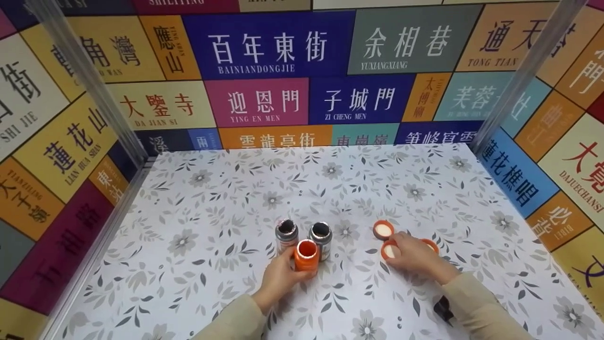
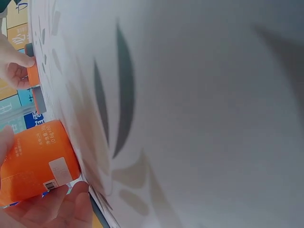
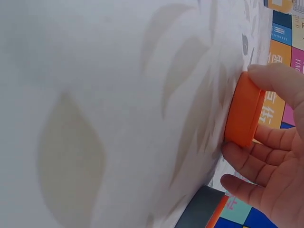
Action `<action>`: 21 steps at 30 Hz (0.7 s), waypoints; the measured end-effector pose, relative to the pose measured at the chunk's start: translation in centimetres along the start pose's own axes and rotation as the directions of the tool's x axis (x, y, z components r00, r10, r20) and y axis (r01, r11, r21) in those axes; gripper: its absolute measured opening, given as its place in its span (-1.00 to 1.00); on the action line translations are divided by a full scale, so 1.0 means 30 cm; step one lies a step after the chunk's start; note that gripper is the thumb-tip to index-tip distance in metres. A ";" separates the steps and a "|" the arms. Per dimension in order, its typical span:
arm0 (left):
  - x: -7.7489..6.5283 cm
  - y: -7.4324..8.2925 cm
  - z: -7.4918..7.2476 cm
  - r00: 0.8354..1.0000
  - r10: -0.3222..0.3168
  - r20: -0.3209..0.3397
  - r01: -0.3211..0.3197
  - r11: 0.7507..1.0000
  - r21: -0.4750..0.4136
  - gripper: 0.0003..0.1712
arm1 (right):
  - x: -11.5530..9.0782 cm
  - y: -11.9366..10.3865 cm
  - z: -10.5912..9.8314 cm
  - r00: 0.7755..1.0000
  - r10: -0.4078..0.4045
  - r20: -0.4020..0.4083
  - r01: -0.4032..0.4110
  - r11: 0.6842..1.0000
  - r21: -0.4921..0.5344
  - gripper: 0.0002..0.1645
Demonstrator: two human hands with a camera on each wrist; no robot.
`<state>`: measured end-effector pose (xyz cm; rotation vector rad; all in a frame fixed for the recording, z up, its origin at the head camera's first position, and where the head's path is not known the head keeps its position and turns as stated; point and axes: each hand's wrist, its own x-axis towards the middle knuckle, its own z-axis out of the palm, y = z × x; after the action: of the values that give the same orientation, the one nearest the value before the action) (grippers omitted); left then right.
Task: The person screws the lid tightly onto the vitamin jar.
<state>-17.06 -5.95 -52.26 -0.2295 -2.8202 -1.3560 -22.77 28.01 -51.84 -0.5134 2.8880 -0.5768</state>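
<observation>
My left hand (image 1: 282, 278) grips an open orange bottle (image 1: 306, 257) that stands upright on the table, its mouth facing up. In the left wrist view, the thumb and fingers lie on either side of this bottle (image 2: 38, 161), which has a small barcode label. Two open grey bottles stand just behind it, one to the left (image 1: 286, 234) and one to the right (image 1: 321, 238). My right hand (image 1: 417, 255) pinches an orange cap (image 3: 243, 109) by its rim between thumb and fingers, low against the tabletop. A grey cap with an orange inner rim (image 1: 383, 230) lies just behind it.
Another orange-rimmed cap (image 1: 430, 245) is partly hidden behind the right hand. A small black object (image 1: 442, 309) lies beside the right sleeve. The table (image 1: 226, 189) wears a white leaf-and-flower cover, and panels with printed signs (image 1: 269, 45) enclose its back and sides.
</observation>
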 end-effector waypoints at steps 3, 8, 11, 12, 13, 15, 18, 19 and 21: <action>-0.003 0.004 0.001 1.000 -0.003 0.005 0.003 1.000 -0.009 -0.32 | -0.007 -0.006 -0.012 1.000 -0.009 0.000 0.009 1.000 -0.001 -0.43; -0.005 0.019 0.007 1.000 0.004 0.019 -0.003 0.999 -0.046 -0.31 | -0.010 -0.036 -0.038 0.997 -0.077 -0.033 0.078 0.996 0.041 -0.50; -0.004 0.027 0.014 0.999 0.016 0.031 -0.015 0.999 -0.042 -0.33 | -0.009 -0.063 -0.053 0.993 -0.111 -0.039 0.114 0.990 0.085 -0.54; -0.004 0.029 0.017 0.999 0.019 0.034 -0.018 0.999 -0.036 -0.33 | -0.009 -0.072 -0.059 0.992 -0.119 -0.037 0.122 0.987 0.101 -0.54; -0.003 0.031 0.019 0.999 0.020 0.037 -0.019 0.999 -0.030 -0.33 | -0.009 -0.081 -0.064 0.991 -0.125 -0.035 0.129 0.986 0.107 -0.53; -0.003 0.033 0.023 0.999 0.015 0.043 -0.014 1.000 -0.015 -0.33 | -0.010 -0.101 -0.074 0.988 -0.148 -0.042 0.152 0.982 0.113 -0.51; -0.005 0.037 0.027 0.999 0.007 0.052 -0.006 1.000 -0.006 -0.32 | -0.015 -0.131 -0.085 0.978 -0.201 -0.063 0.207 0.973 0.103 -0.48; -0.006 0.038 0.028 0.998 0.007 0.056 -0.007 1.000 -0.003 -0.33 | -0.018 -0.140 -0.088 0.972 -0.223 -0.074 0.230 0.969 0.096 -0.48; -0.009 0.040 0.029 0.998 0.013 0.065 -0.013 1.000 -0.003 -0.33 | -0.024 -0.157 -0.094 0.960 -0.263 -0.093 0.270 0.960 0.076 -0.48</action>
<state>-16.59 -4.56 -51.88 -0.2963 -2.8638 -1.3753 -21.26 25.16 -47.33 -0.8948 2.8729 -0.7765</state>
